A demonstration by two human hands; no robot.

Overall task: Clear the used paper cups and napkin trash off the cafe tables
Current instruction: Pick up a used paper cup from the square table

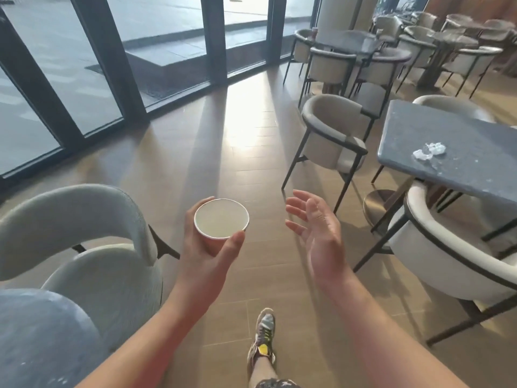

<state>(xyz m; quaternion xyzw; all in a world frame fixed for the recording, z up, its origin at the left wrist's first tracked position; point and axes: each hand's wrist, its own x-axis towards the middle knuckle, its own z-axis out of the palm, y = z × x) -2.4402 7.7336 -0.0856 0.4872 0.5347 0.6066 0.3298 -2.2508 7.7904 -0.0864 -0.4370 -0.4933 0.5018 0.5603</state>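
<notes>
A small paper cup, white inside with a reddish-brown outer wall [221, 218], is held upright in the left grip [207, 243]. It is carried over the brown plank floor [173, 163], between the seating groups and well apart from any counter. The grip is curled round the cup's wall, thumb on the near side and fingers on the far side, so that the open mouth is kept level. Any dregs inside, which cannot be told from the pale lining, would thereby be kept from spilling. The right grip [316, 231] is spread, palm turned inward, fingers loose, with nothing held. It is judged to be kept free for the next pickup.

That pickup is most likely the crumpled white napkin trash [429, 152]. It lies in a few pieces on the grey stone-topped square counter [461, 130] to the right, not far from that counter's near edge. Being light and loose, the scraps could be scattered by a careless sweep, so a gathering pinch would be called for. A padded grey armchair [333, 130] stands at that counter's left side, so the reach would be better made from the near corner. On a farther dark counter [347, 43] small cups appear to be left, though they are too small to be made out surely. The task is judged to be only partly done.
</notes>
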